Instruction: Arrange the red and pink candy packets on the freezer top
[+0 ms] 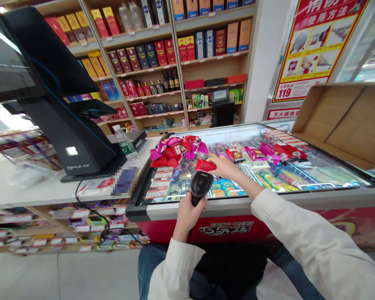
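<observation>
Closest in, the left hand (pixel 187 214) is wrapped around the handle of a black scanner (pixel 201 185), whose head points up at a red packet (pixel 205 165). The right hand (pixel 226 166) pinches that packet just above the scanner, over the glass lid of the freezer (pixel 225 204). The two seem slightly apart, though the angle makes it hard to judge. A pile of pink and red packets (pixel 175 150) lies on the lid behind, near a water bottle (pixel 125 143) and the till screen (pixel 50 104)
</observation>
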Demonstrator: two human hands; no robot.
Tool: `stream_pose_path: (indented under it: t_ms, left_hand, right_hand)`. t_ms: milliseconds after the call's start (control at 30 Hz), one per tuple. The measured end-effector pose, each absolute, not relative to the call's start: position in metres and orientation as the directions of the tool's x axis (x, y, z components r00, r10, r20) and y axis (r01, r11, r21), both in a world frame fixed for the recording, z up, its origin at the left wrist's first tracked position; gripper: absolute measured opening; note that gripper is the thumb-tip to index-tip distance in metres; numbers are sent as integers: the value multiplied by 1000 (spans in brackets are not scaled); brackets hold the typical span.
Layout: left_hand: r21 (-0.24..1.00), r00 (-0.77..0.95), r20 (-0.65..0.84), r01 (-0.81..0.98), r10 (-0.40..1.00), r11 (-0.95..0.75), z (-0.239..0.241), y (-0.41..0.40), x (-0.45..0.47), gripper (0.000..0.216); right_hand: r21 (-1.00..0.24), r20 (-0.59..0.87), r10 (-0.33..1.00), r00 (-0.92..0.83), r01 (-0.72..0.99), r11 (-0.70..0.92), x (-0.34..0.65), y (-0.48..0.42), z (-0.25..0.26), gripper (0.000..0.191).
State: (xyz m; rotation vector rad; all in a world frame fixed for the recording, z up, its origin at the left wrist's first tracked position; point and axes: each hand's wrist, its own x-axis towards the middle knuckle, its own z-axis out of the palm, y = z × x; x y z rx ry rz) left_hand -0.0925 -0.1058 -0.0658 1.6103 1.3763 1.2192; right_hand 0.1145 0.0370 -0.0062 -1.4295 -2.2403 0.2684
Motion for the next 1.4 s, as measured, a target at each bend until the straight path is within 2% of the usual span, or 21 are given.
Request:
stream_pose_path:
  t_ms: [67,167,267,367,500,600,900,1100,1400]
  left_hand:
    - [918,1,221,337,975,-209,-65,-106,-93,27]
    - [917,-3,214,346,977,-200,-64,-106,-92,29]
    - [916,-2,207,351,978,-193,-64,-106,-92,30]
    - [911,-10,209,367,978,-191,-65,-106,-92,29]
    - [903,-20,203,391,979,-179,-66,-105,-92,28]
    - [903,-9,207,387,978,-187,-66,-105,-92,28]
    - [900,-2,210,391,978,-193,-61,-106,-91,27]
    - [902,-13,206,390,979,-184,-62,-105,-92,26]
    - [900,-2,211,391,977,-194,-66,-103,-92,28]
  right_hand:
    - [-622,379,899,-220,658,424,124,43,-20,42]
    - [-891,397,916,-53,217,399,132,52,-40,59]
    - [-959,255,967,-18,-135,250,135,56,-51,71]
    - [-947,199,979,-42,-266,181,136,54,-53,65]
    - [-935,195,976,-96,-320,155,137,50,-51,44]
    - [-936,201,970,-136,-317,150,137,49,-51,36]
    - [-959,162,970,-181,-259,112,133,48,-54,40]
    - [-964,211,960,-184,-202,173,131,46,-55,46]
    - [-960,185,965,-187,-246,136,130,46,-54,46]
